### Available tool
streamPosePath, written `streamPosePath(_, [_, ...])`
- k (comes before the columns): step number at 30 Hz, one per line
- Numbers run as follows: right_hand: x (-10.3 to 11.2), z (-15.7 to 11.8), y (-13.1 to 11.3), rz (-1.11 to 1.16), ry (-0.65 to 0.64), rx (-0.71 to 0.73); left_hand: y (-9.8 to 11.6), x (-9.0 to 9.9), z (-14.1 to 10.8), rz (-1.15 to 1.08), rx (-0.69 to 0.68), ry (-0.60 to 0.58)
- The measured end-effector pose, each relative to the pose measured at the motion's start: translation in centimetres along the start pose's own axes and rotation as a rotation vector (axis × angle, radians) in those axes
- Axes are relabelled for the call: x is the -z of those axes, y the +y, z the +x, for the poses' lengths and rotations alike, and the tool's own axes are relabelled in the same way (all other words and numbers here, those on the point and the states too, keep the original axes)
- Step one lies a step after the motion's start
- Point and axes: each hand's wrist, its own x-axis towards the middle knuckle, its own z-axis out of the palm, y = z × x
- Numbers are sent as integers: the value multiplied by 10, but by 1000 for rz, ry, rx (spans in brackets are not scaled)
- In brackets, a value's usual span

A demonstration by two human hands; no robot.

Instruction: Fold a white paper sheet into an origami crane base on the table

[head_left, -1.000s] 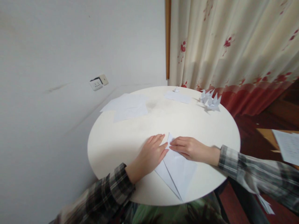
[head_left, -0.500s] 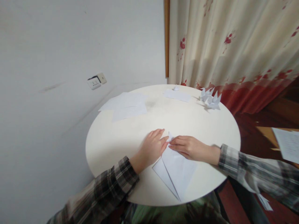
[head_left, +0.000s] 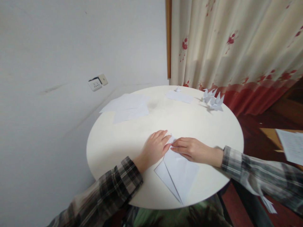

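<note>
On the near part of the round white table (head_left: 113,148) lies a folded sheet of white paper (head_left: 182,175). It is kite-shaped, with a long point towards me and a crease down its left side. My left hand (head_left: 156,145) rests over its upper left edge, fingers stretched out and apart, thumb tip on the paper. My right hand (head_left: 189,148) presses on the upper right part, its fingers together and closed at the paper edge. The fingertips of both hands nearly meet just below the paper's far tip. What lies beneath my palms is hidden.
Loose white sheets (head_left: 130,105) lie at the back left. Another sheet (head_left: 181,96) and a small folded paper piece (head_left: 178,89) are at the far edge. Several paper cranes (head_left: 214,101) stand at the back right. A wall is close on the left.
My left hand and forearm have shifted very slightly, and the left thumb and forefinger sit a little differently by the paper's tip. The right hand and the paper look the same.
</note>
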Motion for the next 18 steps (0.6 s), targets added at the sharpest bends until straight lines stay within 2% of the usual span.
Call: streamPosePath(18, [-2, -1, 1, 3, 16, 7, -6, -5, 0, -20, -31, 10])
